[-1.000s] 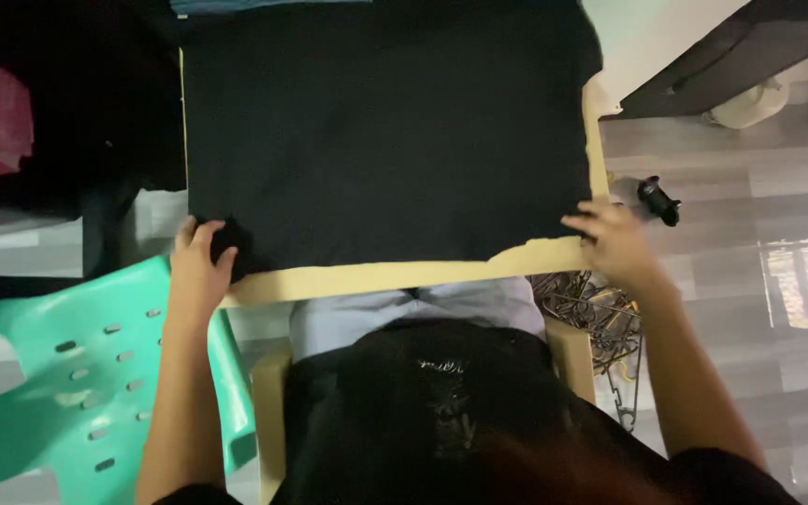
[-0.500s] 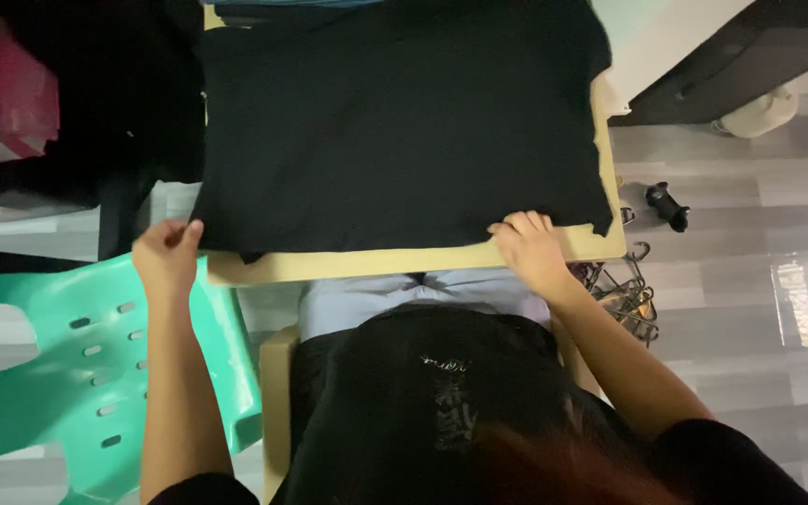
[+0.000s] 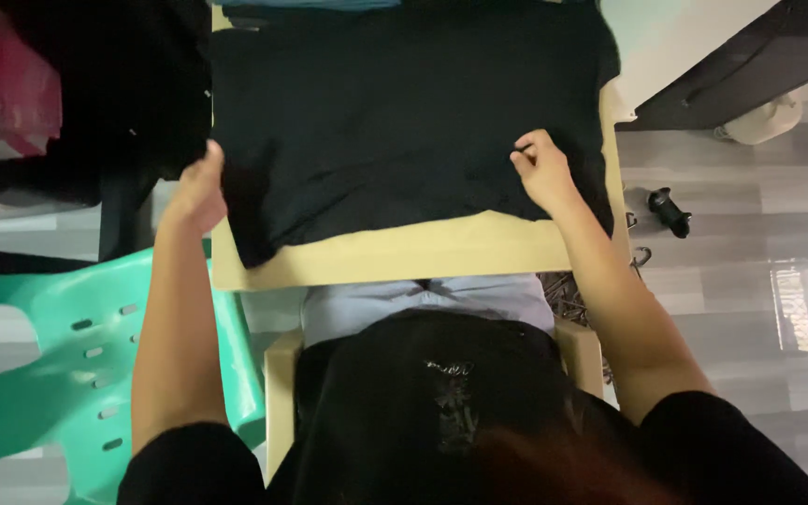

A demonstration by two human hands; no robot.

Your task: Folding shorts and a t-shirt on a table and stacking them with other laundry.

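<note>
**Both hands on a black cloth at the tan board**

The left hand gripped the left edge of the large black fabric garment, its fingers curled around the cloth at the left of centre in the frame. The right hand was closed in a pinch on the garment's lower right part, just right of centre, with a fold of cloth caught between thumb and fingers.

The garment covered most of the upper middle of the frame, lying on the flat tan wooden board, whose bare near strip showed below the cloth's lifted lower edge. The mint-green plastic chair with slotted holes filled the lower left, beside the left forearm. A red and pink bundle sat in the upper left corner, partly in shadow. A heap of thin wire hangers lay on the grey tiled floor under the right forearm, right of centre. A small black object rested on the floor towards the right edge, well apart from the hands.
</note>
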